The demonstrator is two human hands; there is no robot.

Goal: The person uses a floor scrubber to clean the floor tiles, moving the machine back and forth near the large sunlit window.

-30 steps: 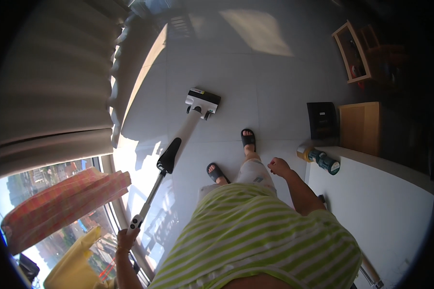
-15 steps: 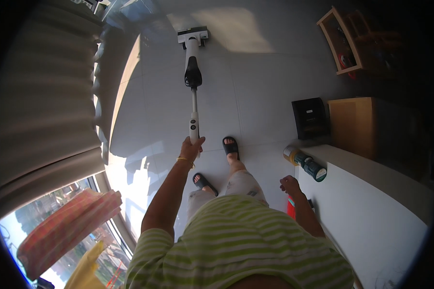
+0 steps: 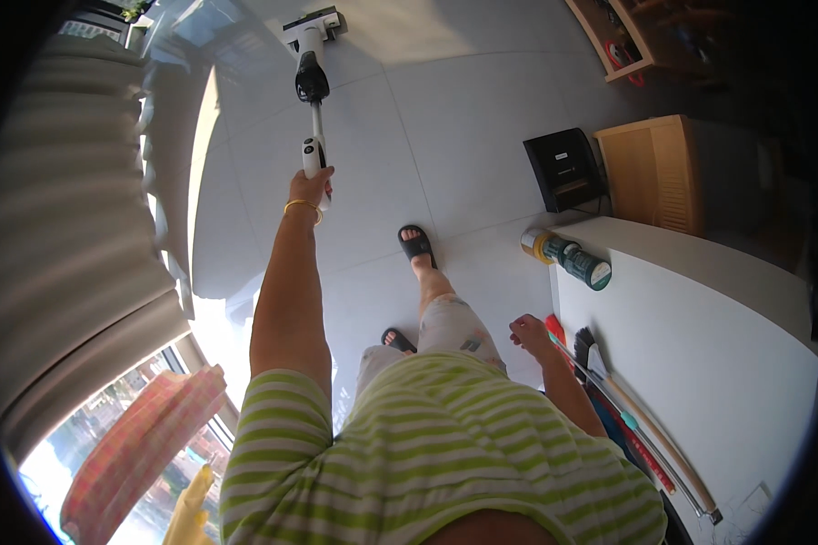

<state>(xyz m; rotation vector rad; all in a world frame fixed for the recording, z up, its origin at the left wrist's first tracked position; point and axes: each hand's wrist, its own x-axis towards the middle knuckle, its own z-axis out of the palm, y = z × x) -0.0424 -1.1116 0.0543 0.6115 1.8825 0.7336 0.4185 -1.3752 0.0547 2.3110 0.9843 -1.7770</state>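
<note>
My left hand (image 3: 311, 187) is wrapped round the white handle of an upright floor vacuum (image 3: 311, 77), my arm stretched forward. Two round dark buttons show on the handle above my grip. A thin pale tube leads from it to a black and white body, and the wide floor head (image 3: 311, 29) rests on the grey tiles at the far left. Beside my body on the right hangs my right hand (image 3: 525, 332), its fingers curled in with nothing seen in them. Nearest to it are a red brush head (image 3: 554, 328) and several long-handled cleaning tools against the white wall.
Grey-brown curtains (image 3: 73, 200) and a window with a pink checked cloth (image 3: 145, 454) run along the left. On the right stand a white half wall (image 3: 700, 354), green and yellow canisters (image 3: 568, 259), a black box (image 3: 565, 170), a wooden cabinet (image 3: 645, 173) and a wooden-framed shelf (image 3: 613, 41).
My left hand has pushed the vacuum forward and to the left. I have stepped ahead, so the wall and canisters sit nearer, and more of the cleaning tools show.
</note>
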